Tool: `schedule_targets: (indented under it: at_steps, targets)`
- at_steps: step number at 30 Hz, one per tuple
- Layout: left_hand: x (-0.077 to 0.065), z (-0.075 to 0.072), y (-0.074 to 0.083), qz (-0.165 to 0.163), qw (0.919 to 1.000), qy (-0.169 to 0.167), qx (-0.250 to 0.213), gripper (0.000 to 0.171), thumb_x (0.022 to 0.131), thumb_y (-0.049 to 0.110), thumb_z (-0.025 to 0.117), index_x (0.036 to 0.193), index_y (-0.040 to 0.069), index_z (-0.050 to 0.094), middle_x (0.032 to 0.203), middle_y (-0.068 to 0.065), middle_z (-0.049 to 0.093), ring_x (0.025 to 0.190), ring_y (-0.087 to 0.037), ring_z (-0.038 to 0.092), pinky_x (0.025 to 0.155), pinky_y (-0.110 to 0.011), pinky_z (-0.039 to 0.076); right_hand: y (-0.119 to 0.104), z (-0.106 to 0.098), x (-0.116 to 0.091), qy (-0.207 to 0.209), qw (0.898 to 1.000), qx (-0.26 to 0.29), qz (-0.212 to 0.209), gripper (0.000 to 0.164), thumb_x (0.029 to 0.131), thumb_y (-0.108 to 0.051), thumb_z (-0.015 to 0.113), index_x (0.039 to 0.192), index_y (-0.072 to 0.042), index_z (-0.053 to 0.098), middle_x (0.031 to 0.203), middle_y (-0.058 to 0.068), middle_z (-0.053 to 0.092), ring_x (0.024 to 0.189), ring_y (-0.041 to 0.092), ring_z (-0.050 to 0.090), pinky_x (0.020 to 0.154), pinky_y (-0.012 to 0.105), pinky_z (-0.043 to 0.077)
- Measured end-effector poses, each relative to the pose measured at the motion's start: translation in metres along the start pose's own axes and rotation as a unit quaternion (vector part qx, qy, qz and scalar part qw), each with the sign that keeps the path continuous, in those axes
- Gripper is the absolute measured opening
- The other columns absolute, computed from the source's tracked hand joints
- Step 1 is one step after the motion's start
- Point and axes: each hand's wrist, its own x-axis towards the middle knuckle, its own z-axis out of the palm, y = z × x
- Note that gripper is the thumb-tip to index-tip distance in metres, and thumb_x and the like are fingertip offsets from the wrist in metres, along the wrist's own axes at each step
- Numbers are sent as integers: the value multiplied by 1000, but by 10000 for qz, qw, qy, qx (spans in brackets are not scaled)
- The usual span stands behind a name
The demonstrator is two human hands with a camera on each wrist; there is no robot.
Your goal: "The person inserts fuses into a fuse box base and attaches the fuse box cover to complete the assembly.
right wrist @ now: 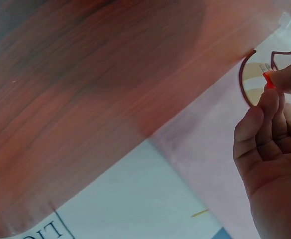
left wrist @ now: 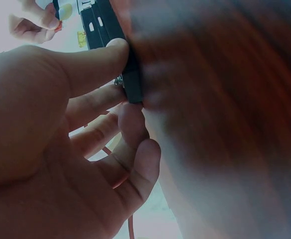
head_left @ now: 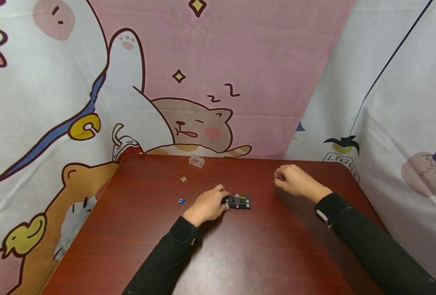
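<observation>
1. Two hands reach out from two dark sleeves [head_left: 372, 246] in the head view, over one reddish-brown worktop [head_left: 240, 254].
2. Head view, the count: one black block [head_left: 238, 202], one clear box [head_left: 196, 161] near the back edge, one small blue piece [head_left: 181, 201] and one small tan piece [head_left: 183, 179]. These last two lie left of the block, apart from each other.
3. Head view, the block: it sits near the middle of the worktop, long and low, with pale spots and one yellow piece [head_left: 242, 198] on top. The left hand [head_left: 205, 206] grips its left end; the right hand [head_left: 297, 180] is raised well to its right, fingers drawn together.
4. Left wrist view: thumb and fingers close on the block's end from opposite sides. Two pale rectangular marks show on its dark face, and the yellow piece juts from one side.
5. Right wrist view: one red piece [right wrist: 268, 79] is pinched between the right hand's thumb and fingers. It is small and bright, with two slim metal prongs pointing away from the palm; part of the hand lies outside the picture.
</observation>
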Motion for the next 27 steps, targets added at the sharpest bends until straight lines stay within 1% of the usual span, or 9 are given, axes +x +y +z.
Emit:
schedule_targets:
  at_steps: [11,17,22,27]
  targets:
    - [1,-1,-2,-24,10000,-16,15,47,107,33,76,151,18,68,142,-1,62,108,-19,67,94,-40,58,-36,-4,6,50,9989,-238,-399,9,99,-11,77,92,-15,75,83,-4,62,73,10,51,66,28,43]
    - [1,0,-2,-3,10000,-12,37,47,107,33,76,151,18,68,142,-1,62,108,-19,68,94,-40,58,-58,-2,5,-44,9974,-429,-581,3,100,-13,78,97,-12,79,93,-2,70,77,8,57,70,30,51]
    - [2,1,-2,29,10000,14,22,47,106,32,77,150,17,69,140,-1,62,105,-18,67,92,-40,57,-69,3,5,-29,9958,-550,-725,5,101,-14,78,97,-15,79,94,-3,71,78,6,58,71,28,54]
    - [1,1,-1,16,10000,8,16,47,107,32,77,150,17,69,140,-1,62,106,-18,67,94,-40,57,-77,7,5,-44,9953,-561,-782,5,101,-15,77,97,-13,80,94,-2,72,76,6,59,69,27,54]
